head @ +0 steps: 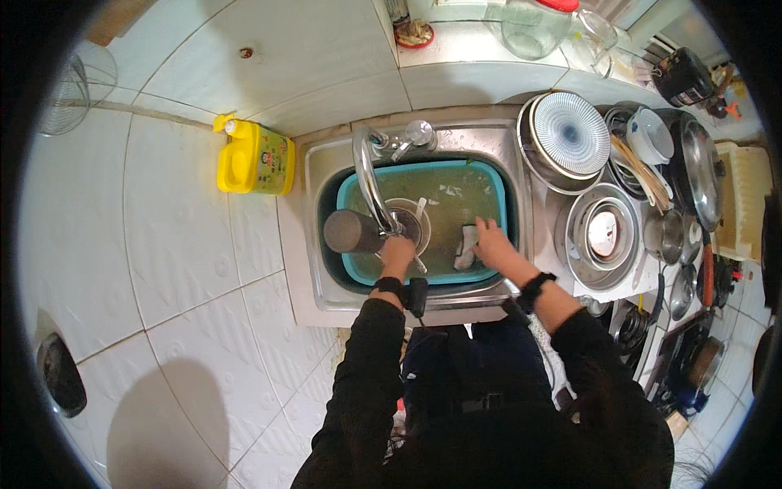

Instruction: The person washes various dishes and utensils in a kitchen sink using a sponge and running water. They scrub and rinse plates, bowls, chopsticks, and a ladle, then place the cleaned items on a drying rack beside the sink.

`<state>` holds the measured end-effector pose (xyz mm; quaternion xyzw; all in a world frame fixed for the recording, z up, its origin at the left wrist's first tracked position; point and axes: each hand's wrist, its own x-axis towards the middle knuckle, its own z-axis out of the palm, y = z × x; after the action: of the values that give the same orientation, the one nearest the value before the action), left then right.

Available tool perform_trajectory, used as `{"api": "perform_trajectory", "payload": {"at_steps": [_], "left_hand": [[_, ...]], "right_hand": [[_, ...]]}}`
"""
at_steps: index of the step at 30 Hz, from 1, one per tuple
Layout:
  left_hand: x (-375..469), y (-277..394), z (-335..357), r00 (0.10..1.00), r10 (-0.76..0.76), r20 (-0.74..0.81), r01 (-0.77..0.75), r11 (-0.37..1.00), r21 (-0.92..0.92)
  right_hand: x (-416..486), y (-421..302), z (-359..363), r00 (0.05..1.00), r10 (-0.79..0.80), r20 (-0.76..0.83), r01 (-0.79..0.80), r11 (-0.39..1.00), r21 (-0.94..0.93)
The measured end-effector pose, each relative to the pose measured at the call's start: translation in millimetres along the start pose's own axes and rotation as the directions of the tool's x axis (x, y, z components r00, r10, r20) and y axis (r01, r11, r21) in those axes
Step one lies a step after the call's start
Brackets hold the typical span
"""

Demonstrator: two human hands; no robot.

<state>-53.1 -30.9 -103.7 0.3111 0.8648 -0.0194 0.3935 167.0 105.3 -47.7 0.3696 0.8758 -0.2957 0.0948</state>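
Note:
My left hand point(398, 252) is closed around the right end of a dark grey-brown cylindrical vessel point(351, 231), which lies tilted sideways over the left rim of a teal plastic basin point(502, 202). Its fingertips are hidden. Directly above that hand is the spout of a chrome faucet point(369, 177). A round bowl or strainer point(426, 215) with a white-handled utensil point(421, 206) sits in the basin's cloudy water, partly behind the spout. At the basin's right side, my right hand point(493, 244) grips a wet grey-and-white cloth point(465, 250) by its right edge.
The basin stands in a stainless-steel sink point(314, 269). On its left is a yellow detergent jug point(253, 162). Stacked plates point(571, 134), nested metal bowls point(574, 263), chopsticks point(641, 171) and a lidded pan point(699, 171) crowd the right counter. Glass jars point(531, 30) line the ledge behind.

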Motion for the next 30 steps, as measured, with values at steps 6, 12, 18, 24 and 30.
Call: {"api": "perform_trajectory", "payload": {"at_steps": [6,12,18,24,30], "left_hand": [[-32,-17,1,0.997,0.077,0.013,-0.048,0.731,-0.681],[-102,33,-47,0.881,0.34,0.33,0.297,0.145,-0.944],[-109,90,-49,0.882,0.419,0.218,0.076,0.329,-0.941],[-103,86,-38,0.87,0.49,0.052,-0.245,0.521,-0.817],[-106,69,-37,0.856,0.449,0.258,-0.016,0.521,-0.853]], "right_hand": [[16,11,67,0.996,0.093,0.014,-0.093,0.963,0.252],[-24,-32,-22,0.992,0.071,-0.102,0.049,0.533,0.845],[-11,-91,-45,0.778,-0.18,-0.602,0.262,0.964,0.05],[30,-73,-37,0.953,0.126,-0.275,-0.037,0.951,0.307],[45,-60,-24,0.926,0.26,-0.273,-0.099,0.868,0.487]]}}
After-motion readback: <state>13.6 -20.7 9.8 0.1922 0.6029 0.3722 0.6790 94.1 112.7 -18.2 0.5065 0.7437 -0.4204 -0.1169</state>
